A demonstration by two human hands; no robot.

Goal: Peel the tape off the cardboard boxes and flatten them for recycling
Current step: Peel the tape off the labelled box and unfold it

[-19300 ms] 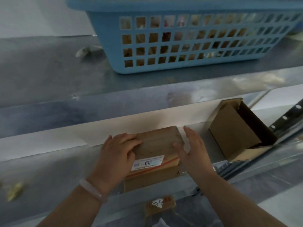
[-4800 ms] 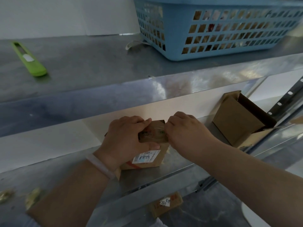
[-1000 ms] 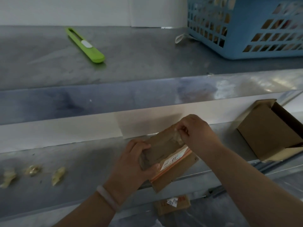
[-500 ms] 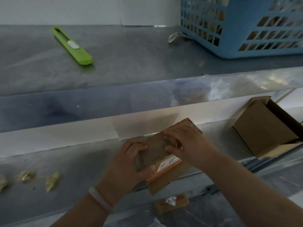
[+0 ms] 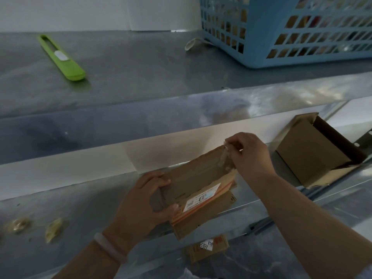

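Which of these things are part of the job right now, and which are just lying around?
In use: taped box, tape strip, left hand, right hand; open box waiting.
Lying about: green cutter, blue basket, crumpled scraps.

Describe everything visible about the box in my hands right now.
The box is worn brown cardboard that looks partly flattened. It lies tilted over the front edge of the lower shelf. A white label with an orange stripe sits on its near face. The left hand grips its left end, and the right hand pinches clear tape peeled up at its upper right corner.
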